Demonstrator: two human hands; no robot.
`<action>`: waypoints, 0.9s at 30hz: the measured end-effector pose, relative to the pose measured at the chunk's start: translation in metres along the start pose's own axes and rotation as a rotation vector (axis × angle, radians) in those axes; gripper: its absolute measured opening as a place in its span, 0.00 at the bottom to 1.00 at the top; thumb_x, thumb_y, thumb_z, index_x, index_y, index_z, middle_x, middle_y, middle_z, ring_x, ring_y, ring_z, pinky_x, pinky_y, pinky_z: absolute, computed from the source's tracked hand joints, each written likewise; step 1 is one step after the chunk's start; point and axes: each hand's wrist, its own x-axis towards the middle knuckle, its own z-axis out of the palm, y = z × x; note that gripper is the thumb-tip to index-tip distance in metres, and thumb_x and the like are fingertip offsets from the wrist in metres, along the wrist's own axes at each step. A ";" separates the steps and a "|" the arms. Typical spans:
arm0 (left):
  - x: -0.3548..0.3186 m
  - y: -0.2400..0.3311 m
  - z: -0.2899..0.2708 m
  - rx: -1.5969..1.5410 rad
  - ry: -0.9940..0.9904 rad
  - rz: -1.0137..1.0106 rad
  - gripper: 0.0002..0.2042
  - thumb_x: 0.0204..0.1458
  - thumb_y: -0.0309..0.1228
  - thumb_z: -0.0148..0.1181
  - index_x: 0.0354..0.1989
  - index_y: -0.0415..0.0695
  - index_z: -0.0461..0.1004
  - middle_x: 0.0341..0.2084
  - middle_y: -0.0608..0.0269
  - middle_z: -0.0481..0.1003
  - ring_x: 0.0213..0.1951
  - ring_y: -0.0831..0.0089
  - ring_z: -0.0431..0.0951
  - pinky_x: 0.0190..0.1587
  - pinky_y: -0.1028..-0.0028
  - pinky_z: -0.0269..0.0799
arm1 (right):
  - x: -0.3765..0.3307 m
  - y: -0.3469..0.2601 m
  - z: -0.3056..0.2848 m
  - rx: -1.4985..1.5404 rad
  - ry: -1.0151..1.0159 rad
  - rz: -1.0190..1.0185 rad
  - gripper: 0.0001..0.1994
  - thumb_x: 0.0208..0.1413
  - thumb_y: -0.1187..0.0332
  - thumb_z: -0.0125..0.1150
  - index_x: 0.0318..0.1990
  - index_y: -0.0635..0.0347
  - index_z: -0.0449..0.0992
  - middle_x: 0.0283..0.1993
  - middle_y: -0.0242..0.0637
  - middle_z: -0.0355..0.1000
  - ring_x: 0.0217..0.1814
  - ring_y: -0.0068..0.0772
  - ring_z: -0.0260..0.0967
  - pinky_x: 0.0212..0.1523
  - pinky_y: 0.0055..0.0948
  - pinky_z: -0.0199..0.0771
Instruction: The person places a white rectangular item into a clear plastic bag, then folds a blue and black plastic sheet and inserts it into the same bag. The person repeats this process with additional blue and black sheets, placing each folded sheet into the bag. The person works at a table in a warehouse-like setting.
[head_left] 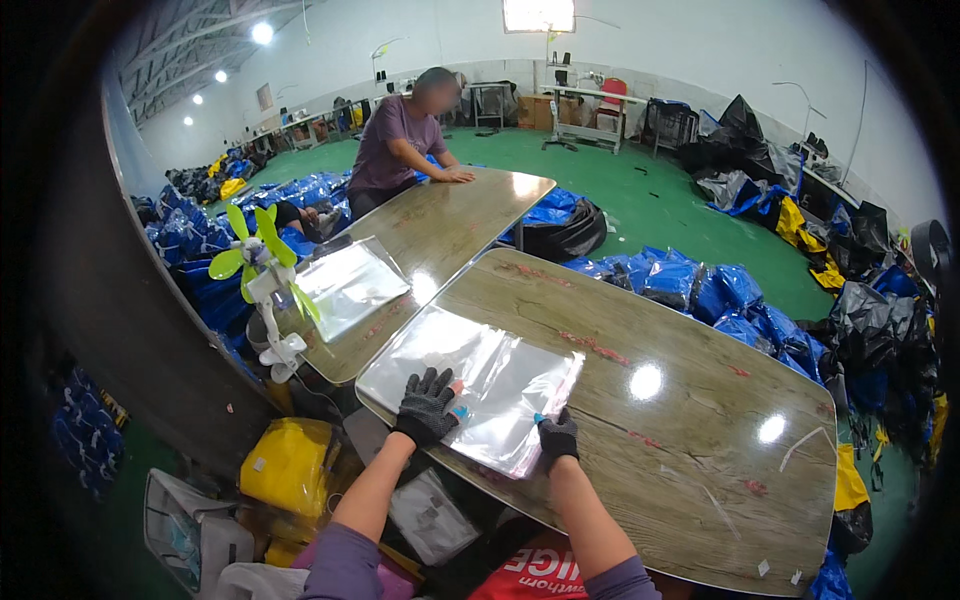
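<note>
A stack of clear plastic bags [470,375] lies flat on the near wooden table [690,420], at its left end. My left hand [428,404], in a dark knit glove, rests with fingers spread on the near left corner of the stack. My right hand [557,436], also gloved, pinches the near edge of the top bag.
A second table [450,215] beyond holds another pile of clear bags [350,285], with a small green-bladed fan [262,272] at its corner. A person in a purple shirt [405,140] leans on its far end. Blue and black bagged goods [700,285] cover the green floor; yellow packages [290,465] sit below left.
</note>
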 end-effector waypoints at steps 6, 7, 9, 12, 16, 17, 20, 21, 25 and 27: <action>-0.002 -0.002 0.007 -0.044 0.110 0.024 0.31 0.43 0.39 0.60 0.60 0.48 0.62 0.62 0.51 0.59 0.64 0.49 0.56 0.65 0.51 0.47 | -0.036 -0.022 -0.133 -0.304 -0.086 -0.266 0.29 0.48 0.72 0.59 0.60 0.63 0.60 0.53 0.46 0.67 0.55 0.44 0.66 0.62 0.38 0.57; -0.003 -0.003 0.009 -0.084 0.197 0.047 0.31 0.45 0.38 0.58 0.60 0.45 0.62 0.62 0.50 0.59 0.64 0.48 0.56 0.65 0.51 0.47 | -0.050 -0.030 -0.177 -0.528 0.031 -0.640 0.31 0.51 0.69 0.58 0.63 0.60 0.56 0.60 0.47 0.61 0.61 0.42 0.61 0.65 0.38 0.51; -0.007 -0.005 0.017 -0.070 0.372 0.123 0.30 0.45 0.34 0.56 0.59 0.39 0.62 0.59 0.46 0.62 0.61 0.46 0.58 0.64 0.52 0.50 | -0.090 -0.055 -0.285 -0.613 0.239 -0.664 0.27 0.57 0.63 0.52 0.63 0.63 0.57 0.63 0.47 0.59 0.63 0.43 0.59 0.65 0.37 0.54; -0.012 -0.005 0.026 -0.492 0.514 -0.177 0.31 0.53 0.31 0.49 0.67 0.42 0.49 0.64 0.52 0.55 0.67 0.59 0.52 0.67 0.66 0.50 | -0.186 -0.085 -0.438 -1.171 0.720 -0.571 0.28 0.54 0.60 0.54 0.61 0.63 0.61 0.56 0.51 0.65 0.56 0.50 0.63 0.58 0.42 0.63; -0.016 0.016 0.017 -0.048 0.921 0.013 0.27 0.58 0.39 0.50 0.62 0.36 0.57 0.59 0.47 0.63 0.61 0.56 0.62 0.62 0.66 0.59 | -0.291 -0.091 -0.547 -1.388 0.665 0.276 0.36 0.47 0.51 0.63 0.63 0.52 0.59 0.62 0.52 0.59 0.62 0.54 0.57 0.61 0.44 0.58; -0.019 0.022 0.008 -0.075 0.981 0.059 0.27 0.60 0.41 0.50 0.61 0.34 0.59 0.58 0.45 0.64 0.59 0.55 0.65 0.60 0.66 0.61 | -0.306 -0.085 -0.555 -1.424 0.585 0.323 0.38 0.45 0.50 0.64 0.64 0.48 0.58 0.65 0.53 0.56 0.65 0.54 0.55 0.63 0.45 0.56; -0.014 0.064 -0.005 -0.172 0.818 0.212 0.28 0.60 0.45 0.46 0.60 0.34 0.60 0.57 0.47 0.65 0.58 0.52 0.66 0.59 0.63 0.61 | -0.315 -0.074 -0.579 -1.456 0.860 0.260 0.44 0.41 0.53 0.68 0.67 0.50 0.53 0.66 0.53 0.53 0.67 0.55 0.53 0.64 0.47 0.54; -0.013 0.078 -0.008 -0.180 0.811 0.254 0.29 0.61 0.48 0.43 0.61 0.36 0.59 0.57 0.49 0.66 0.58 0.53 0.66 0.59 0.63 0.62 | -0.311 -0.073 -0.587 -1.437 1.010 0.226 0.44 0.42 0.52 0.66 0.67 0.51 0.52 0.66 0.52 0.54 0.67 0.53 0.53 0.64 0.46 0.53; -0.004 0.150 -0.010 -0.364 0.573 0.283 0.24 0.61 0.38 0.49 0.61 0.36 0.59 0.57 0.50 0.66 0.59 0.56 0.66 0.60 0.65 0.61 | -0.311 -0.094 -0.645 -1.224 0.872 0.536 0.30 0.49 0.48 0.59 0.55 0.58 0.71 0.51 0.55 0.71 0.50 0.54 0.71 0.51 0.43 0.70; -0.009 0.180 -0.016 -0.444 0.546 0.410 0.21 0.61 0.34 0.47 0.60 0.36 0.62 0.56 0.49 0.67 0.58 0.56 0.67 0.60 0.64 0.60 | -0.324 -0.124 -0.661 -0.999 1.051 0.607 0.24 0.51 0.47 0.54 0.41 0.61 0.79 0.44 0.58 0.73 0.46 0.54 0.73 0.48 0.45 0.71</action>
